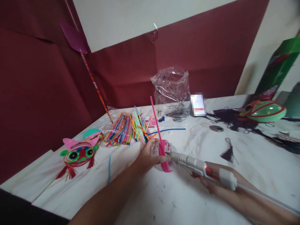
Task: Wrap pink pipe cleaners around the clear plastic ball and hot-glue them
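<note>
My left hand is closed around a clear, rounded plastic piece. Bright pink pipe cleaners lie across that piece, and one long end sticks up past my fingers. In my right hand is a white glue gun with a small orange light glowing on its body. The gun's nozzle points left and meets, or nearly meets, the pink strands; whether it touches cannot be made out. Much of the clear piece is hidden behind my left fingers and the pipe cleaners.
Colourful pipe cleaners lie heaped behind my left hand. A decorated animal-face ornament sits at the left, near a loose blue pipe cleaner. A dark tassel, a green balloon-like ornament and a clear plastic bag stand around.
</note>
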Motion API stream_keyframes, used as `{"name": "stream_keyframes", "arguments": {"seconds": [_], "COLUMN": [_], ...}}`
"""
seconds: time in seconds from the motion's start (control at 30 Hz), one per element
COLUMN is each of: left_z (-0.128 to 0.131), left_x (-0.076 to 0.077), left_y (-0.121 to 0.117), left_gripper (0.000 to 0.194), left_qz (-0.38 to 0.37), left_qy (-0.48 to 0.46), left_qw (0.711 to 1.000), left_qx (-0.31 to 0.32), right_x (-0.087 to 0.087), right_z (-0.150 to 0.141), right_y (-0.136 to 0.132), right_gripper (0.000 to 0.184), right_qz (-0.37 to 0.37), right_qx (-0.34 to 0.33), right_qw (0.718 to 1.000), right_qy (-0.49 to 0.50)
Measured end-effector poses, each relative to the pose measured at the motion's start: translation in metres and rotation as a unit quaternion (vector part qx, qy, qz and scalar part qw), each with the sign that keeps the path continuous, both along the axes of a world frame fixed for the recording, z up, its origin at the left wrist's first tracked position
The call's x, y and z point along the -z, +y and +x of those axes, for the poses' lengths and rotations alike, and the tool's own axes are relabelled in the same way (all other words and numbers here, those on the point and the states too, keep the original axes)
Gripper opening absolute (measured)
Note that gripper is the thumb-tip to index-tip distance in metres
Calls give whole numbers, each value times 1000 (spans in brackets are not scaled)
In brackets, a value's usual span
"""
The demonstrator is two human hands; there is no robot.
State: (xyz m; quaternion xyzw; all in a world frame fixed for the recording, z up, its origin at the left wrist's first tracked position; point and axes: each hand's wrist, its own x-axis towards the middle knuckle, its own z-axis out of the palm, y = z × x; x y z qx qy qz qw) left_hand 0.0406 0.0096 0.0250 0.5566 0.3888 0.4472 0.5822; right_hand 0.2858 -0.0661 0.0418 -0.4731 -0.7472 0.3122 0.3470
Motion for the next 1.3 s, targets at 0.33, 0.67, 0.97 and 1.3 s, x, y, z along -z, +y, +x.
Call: {"name": "stream_keyframes", "arguments": {"seconds": [0.33, 0.67, 0.97, 1.3], "left_z": [0, -1, 1, 0], "left_x": [0, 1, 0, 5], "left_y": [0, 0, -1, 0], "left_gripper": [74, 73, 73, 77], "left_qz": [8, 12, 9, 15], "left_qy": [-4, 0, -7, -10], "left_qw": [1000, 1000, 1000, 1000], "left_qx": [-3, -1, -3, 0], "right_x": [3, 1, 0, -6], "right_z": [-3, -7, -6, -6], "right_y": [-4, -8, -8, -11], "right_gripper": [18, 20, 20, 20], "right_qz": [18, 32, 18, 21], "right_qx": [58, 68, 59, 77], "right_qw": [997, 996, 997, 996], "right_qy": [53, 49, 48, 32]}}
